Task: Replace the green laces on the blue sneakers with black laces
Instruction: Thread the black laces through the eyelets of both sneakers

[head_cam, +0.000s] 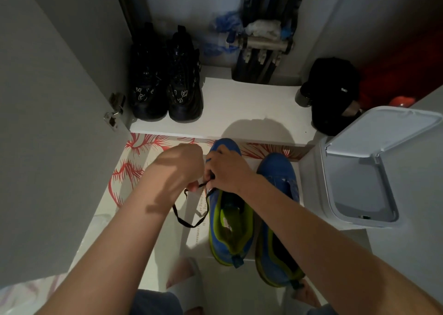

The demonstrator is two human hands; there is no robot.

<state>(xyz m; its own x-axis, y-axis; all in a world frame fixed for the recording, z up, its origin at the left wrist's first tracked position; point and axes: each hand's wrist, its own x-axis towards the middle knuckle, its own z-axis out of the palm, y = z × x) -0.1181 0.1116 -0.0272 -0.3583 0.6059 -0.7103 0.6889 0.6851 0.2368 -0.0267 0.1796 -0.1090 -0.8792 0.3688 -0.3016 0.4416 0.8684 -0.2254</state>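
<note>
Two blue sneakers with green lining stand side by side on the floor, the left sneaker point(230, 228) and the right sneaker point(278, 218). A black lace point(184, 221) runs from the left sneaker's eyelets and loops down to its left. My left hand point(178, 168) pinches the lace just left of the shoe. My right hand point(226, 170) grips the lace over the left sneaker's front eyelets and hides them. No green lace shows.
A pair of black sneakers point(165, 79) stands on a white cabinet shelf point(239, 103). A black cap point(333, 94) lies at the shelf's right end. A white bin with an open lid point(359, 170) stands right of the blue sneakers. A grey cabinet door point(48, 122) hangs open at the left.
</note>
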